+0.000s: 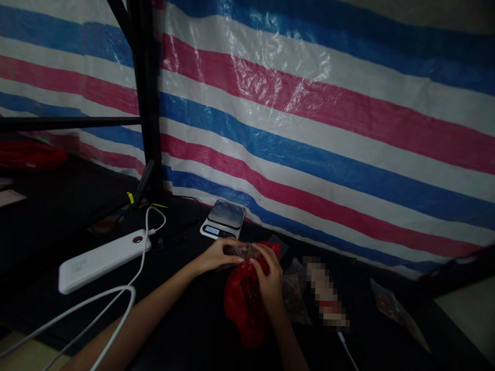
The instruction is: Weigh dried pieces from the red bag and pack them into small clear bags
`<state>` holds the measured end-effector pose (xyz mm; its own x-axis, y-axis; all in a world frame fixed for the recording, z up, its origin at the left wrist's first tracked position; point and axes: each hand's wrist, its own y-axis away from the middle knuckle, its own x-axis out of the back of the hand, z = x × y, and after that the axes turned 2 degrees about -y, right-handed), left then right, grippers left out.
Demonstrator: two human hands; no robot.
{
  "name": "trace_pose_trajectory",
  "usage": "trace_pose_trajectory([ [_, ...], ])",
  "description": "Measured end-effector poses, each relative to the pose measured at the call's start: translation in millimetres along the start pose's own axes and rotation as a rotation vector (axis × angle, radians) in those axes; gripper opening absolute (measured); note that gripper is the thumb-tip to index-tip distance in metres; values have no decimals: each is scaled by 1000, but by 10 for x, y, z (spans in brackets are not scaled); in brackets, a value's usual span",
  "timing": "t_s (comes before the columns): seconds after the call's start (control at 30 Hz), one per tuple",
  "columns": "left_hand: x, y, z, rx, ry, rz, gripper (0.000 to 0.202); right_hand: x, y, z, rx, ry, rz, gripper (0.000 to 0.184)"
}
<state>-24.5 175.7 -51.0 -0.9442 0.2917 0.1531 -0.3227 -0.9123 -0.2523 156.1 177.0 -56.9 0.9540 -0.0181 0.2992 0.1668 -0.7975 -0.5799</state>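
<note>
Red plastic bag [243, 304] bunched on a black tabletop [177, 334], gripped from above by the right hand [269, 278], fingers curled and closed over its gathered top. Left hand [216, 256] reaching in from the side, fingers nearly straight and together, pinching a small clear plastic packet [240, 251] at the bag's mouth, with both hands close around it. Just behind, a digital kitchen scale [226, 216], its lit blue display too small to read. Farther left, a white power bank [104, 261] with a white cable [147, 230], its markings illegible. To the right, a clear bag of brown pieces [294, 295] beside a pixelated blur [325, 294]. Behind everything, a blue, pink and white striped tarpaulin [314, 128].
</note>
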Motion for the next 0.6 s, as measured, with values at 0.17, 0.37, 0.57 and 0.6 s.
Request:
trace_pose_trajectory([
  [0.17,-8,1,4,26,0,-19,43,14,7,-16,18,39,-14,28],
  [0.37,4,4,8,29,11,-24,44,20,15,-24,25,76,-34,29],
  [0.57,8,-1,14,30,7,-41,45,21,16,-18,12,34,-31,29],
  [0.6,7,-4,8,29,8,-38,45,21,14,-19,6,30,-30,29],
])
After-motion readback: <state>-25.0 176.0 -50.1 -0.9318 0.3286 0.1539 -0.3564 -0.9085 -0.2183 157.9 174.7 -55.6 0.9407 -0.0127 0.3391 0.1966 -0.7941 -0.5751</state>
